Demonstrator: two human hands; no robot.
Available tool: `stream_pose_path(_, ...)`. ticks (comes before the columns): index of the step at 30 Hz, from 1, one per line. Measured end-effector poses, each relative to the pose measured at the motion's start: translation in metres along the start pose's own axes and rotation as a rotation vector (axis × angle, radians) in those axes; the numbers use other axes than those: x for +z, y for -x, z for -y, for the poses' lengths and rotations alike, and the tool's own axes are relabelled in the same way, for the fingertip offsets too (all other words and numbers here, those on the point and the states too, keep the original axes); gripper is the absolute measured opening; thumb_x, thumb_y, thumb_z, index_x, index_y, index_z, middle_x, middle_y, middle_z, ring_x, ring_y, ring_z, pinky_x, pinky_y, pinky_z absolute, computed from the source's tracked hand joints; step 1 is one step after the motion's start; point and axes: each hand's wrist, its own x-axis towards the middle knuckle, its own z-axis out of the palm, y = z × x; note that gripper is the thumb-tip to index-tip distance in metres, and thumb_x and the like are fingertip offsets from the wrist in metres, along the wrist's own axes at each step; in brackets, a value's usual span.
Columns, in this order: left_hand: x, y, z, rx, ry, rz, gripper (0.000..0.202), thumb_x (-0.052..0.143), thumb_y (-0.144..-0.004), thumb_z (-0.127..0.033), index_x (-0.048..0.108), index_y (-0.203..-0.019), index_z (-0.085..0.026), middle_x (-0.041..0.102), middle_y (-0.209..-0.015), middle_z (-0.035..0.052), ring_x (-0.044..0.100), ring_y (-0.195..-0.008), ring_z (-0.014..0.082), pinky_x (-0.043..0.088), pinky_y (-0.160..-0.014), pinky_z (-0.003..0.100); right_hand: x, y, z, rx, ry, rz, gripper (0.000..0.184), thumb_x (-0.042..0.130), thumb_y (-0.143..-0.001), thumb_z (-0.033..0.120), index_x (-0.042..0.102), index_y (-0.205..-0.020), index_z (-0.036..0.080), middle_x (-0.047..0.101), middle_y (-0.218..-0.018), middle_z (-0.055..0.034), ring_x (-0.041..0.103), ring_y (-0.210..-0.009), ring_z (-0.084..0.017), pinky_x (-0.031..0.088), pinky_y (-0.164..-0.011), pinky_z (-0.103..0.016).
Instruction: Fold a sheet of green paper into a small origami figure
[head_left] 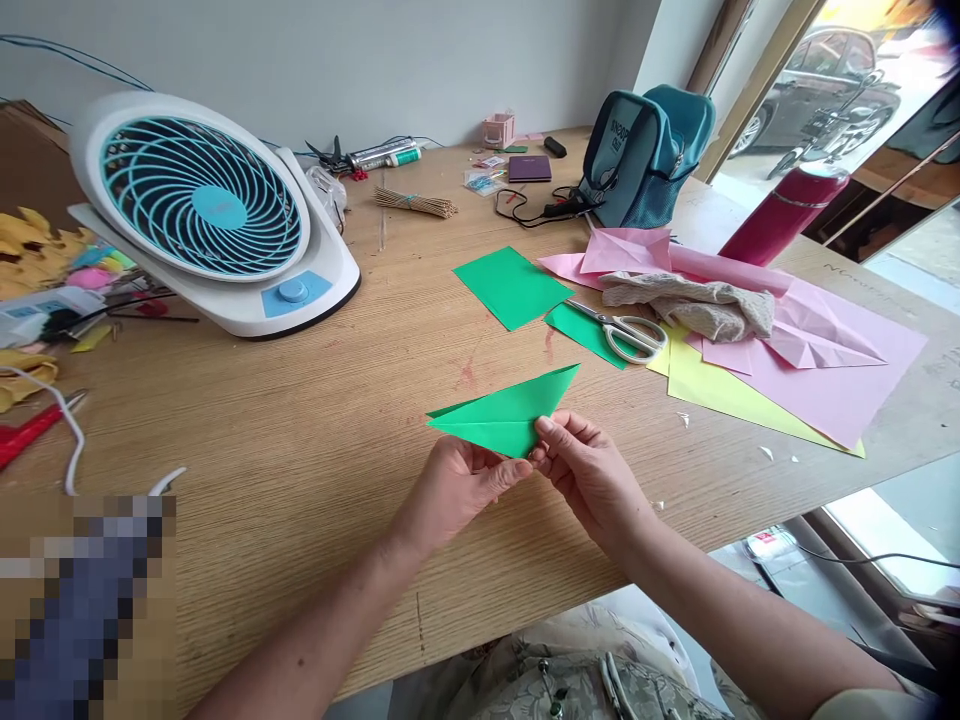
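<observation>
A folded sheet of green paper (504, 405), roughly triangular with a crease across it, is held between both hands above the front of the table. My left hand (471, 480) pinches its lower edge, the fingers partly hidden behind the sheet. My right hand (581, 455) grips the lower right side, thumb in front and fingers behind. Beyond the hands lie a flat green sheet (511, 288) and a smaller green piece (589, 332). On that smaller piece rest white-handled scissors (634, 338), closed or nearly so.
A white and blue fan (217, 207) stands at the left. To the right are pink paper (855, 385), yellow paper (720, 392), a crumpled grey cloth or glove (697, 300) and a red bottle (784, 215). A teal bag (645, 155) stands farther back, near a stick bundle (415, 203).
</observation>
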Motion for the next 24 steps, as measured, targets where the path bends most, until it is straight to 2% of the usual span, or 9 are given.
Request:
stream_pose_path(3,0.009,0.001,0.005,0.063,-0.034,-0.153,0.038,0.088,-0.071,-0.046,0.076,-0.094,-0.019,0.069,-0.070,0.0012,0.057,-0.063,0.0137,0.038,-0.049,0.022,0.006,0.003,-0.010,-0.032,0.019,0.005,0.032,0.094,-0.065,0.042,0.071,-0.066,0.020,0.060,-0.059,0.0049,0.050,-0.058,-0.007,0.044,-0.061,-0.020)
stream_pose_path(5,0.010,0.002,0.008,0.058,-0.016,-0.190,0.038,0.089,-0.070,-0.044,0.077,-0.094,-0.019,0.066,-0.066,-0.0009,0.051,-0.057,0.0111,0.036,-0.048,0.022,0.007,0.004,-0.014,-0.061,0.052,0.003,0.031,0.094,-0.066,0.042,0.071,-0.065,0.020,0.059,-0.060,0.0049,0.048,-0.059,-0.007,0.041,-0.061,-0.021)
stream_pose_path(8,0.009,0.002,0.013,0.021,0.019,-0.177,0.036,0.090,-0.069,-0.044,0.076,-0.089,-0.018,0.066,-0.066,-0.0016,0.045,-0.053,0.0081,0.034,-0.045,0.020,0.007,0.004,-0.017,-0.107,0.088,0.011,0.030,0.092,-0.069,0.041,0.071,-0.065,0.020,0.058,-0.060,0.0043,0.048,-0.062,-0.008,0.041,-0.064,-0.022)
stream_pose_path(12,0.009,0.002,0.016,-0.004,0.042,-0.141,0.037,0.086,-0.073,-0.048,0.076,-0.085,-0.014,0.071,-0.075,0.0032,0.052,-0.061,0.0101,0.039,-0.049,0.020,0.007,0.004,-0.018,-0.144,0.073,0.034,0.029,0.088,-0.073,0.041,0.069,-0.064,0.021,0.057,-0.060,0.0039,0.051,-0.061,-0.010,0.042,-0.064,-0.025)
stream_pose_path(14,0.007,0.002,0.016,0.011,0.021,-0.136,0.035,0.084,-0.076,-0.047,0.075,-0.081,-0.014,0.069,-0.070,0.0023,0.051,-0.058,0.0091,0.039,-0.050,0.020,0.007,0.004,-0.017,-0.127,0.090,0.056,0.027,0.087,-0.075,0.042,0.071,-0.067,0.022,0.058,-0.061,0.0035,0.052,-0.061,-0.011,0.043,-0.064,-0.027)
stream_pose_path(19,0.001,0.001,0.017,0.069,-0.067,-0.151,0.029,0.085,-0.075,-0.041,0.072,-0.077,-0.015,0.068,-0.067,0.0000,0.053,-0.057,0.0099,0.043,-0.052,0.021,0.002,0.000,-0.012,-0.189,0.325,0.135,0.028,0.080,-0.082,0.043,0.074,-0.065,0.022,0.058,-0.067,0.0014,0.047,-0.065,-0.012,0.040,-0.068,-0.029)
stream_pose_path(24,0.001,0.001,0.014,0.109,-0.119,-0.167,0.023,0.083,-0.075,-0.035,0.068,-0.075,-0.017,0.066,-0.067,-0.0015,0.055,-0.060,0.0112,0.045,-0.055,0.022,-0.004,-0.002,-0.002,-0.229,0.348,0.025,0.031,0.081,-0.080,0.043,0.070,-0.061,0.022,0.048,-0.063,0.0026,0.039,-0.063,-0.012,0.034,-0.064,-0.029)
